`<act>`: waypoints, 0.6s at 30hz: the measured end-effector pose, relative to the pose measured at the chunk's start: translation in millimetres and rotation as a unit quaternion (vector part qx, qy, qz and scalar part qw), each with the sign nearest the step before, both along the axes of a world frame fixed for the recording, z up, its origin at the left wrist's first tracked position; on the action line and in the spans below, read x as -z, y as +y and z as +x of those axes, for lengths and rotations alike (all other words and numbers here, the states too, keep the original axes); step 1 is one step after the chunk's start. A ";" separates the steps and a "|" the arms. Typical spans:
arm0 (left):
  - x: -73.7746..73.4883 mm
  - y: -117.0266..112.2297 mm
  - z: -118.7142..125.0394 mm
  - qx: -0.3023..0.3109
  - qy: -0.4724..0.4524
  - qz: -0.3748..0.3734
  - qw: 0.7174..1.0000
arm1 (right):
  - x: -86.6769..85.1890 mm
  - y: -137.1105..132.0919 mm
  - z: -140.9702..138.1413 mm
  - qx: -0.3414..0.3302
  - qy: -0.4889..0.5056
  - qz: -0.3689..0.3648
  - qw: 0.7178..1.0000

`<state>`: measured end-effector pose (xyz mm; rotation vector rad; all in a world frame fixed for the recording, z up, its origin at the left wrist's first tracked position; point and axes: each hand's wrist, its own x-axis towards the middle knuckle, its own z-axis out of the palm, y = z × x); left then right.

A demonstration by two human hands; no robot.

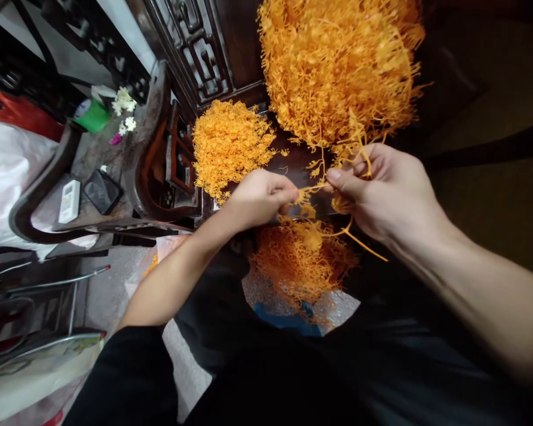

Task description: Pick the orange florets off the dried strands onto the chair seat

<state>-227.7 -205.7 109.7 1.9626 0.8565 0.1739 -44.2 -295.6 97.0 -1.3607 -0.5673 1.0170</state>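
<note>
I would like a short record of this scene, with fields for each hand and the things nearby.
left hand: left hand pinches thin orange strands
right hand: right hand pinches the same strands
table: large tangled orange heap; smaller orange pile
lap: loose orange clump
far left: green cup, white remote control

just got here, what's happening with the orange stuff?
A person's two hands are pulling at orange strands. The left hand and right hand pinch one small clump between them. A big pile and a smaller pile lie on the dark table; more strands sit below the hands.
</note>
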 end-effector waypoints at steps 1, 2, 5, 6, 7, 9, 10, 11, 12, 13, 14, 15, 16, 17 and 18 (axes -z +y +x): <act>0.9 11.8 -7.1 -0.024 0.016 0.040 0.999 | -2.1 0.5 4.5 0.030 -0.006 0.007 0.999; 3.7 25.4 -15.1 -0.058 0.037 0.085 0.994 | -4.2 0.9 9.1 0.062 -0.009 0.013 0.998; 20.8 67.2 -37.4 -0.175 0.103 0.208 0.957 | -9.0 -0.3 17.6 0.077 0.027 -0.006 0.997; 27.1 77.5 -41.7 -0.192 0.121 0.234 0.945 | -9.9 -1.3 17.8 0.046 0.053 -0.019 0.997; 32.3 83.9 -43.5 -0.199 0.136 0.258 0.935 | -10.2 -2.6 16.6 0.006 0.082 -0.025 0.996; 37.0 82.0 -39.4 -0.187 0.140 0.286 0.929 | -9.6 -4.8 11.8 -0.052 0.128 -0.010 0.990; 36.2 73.2 -34.0 -0.168 0.121 0.286 0.936 | -8.7 -5.5 8.9 -0.069 0.143 0.006 0.987; 33.7 60.1 -26.9 -0.143 0.092 0.272 0.947 | -7.3 -6.0 5.9 -0.080 0.153 0.020 0.985; 30.2 43.8 -19.0 -0.103 0.047 0.241 0.964 | -5.8 -6.1 3.1 -0.088 0.159 0.029 0.983; 26.5 25.8 -10.9 -0.070 -0.003 0.194 0.978 | -4.0 -6.1 0.5 -0.094 0.162 0.032 0.982; 23.1 7.9 -3.4 -0.031 -0.037 0.140 0.989 | -2.1 -6.0 -1.9 -0.100 0.164 0.031 0.981; 20.5 -8.4 3.1 -0.009 -0.069 0.102 0.992 | -0.3 -5.8 -4.2 -0.103 0.166 0.029 0.980; 18.9 -21.8 8.2 -0.002 -0.094 0.085 0.992 | 1.4 -5.7 -6.3 -0.102 0.167 0.028 0.980; 18.1 -31.5 12.0 -0.003 -0.107 0.079 0.991 | 2.8 -5.8 -8.2 -0.099 0.164 0.029 0.981; 17.8 -37.4 14.6 -0.012 -0.115 0.079 0.990 | 3.9 -6.0 -9.9 -0.096 0.158 0.030 0.982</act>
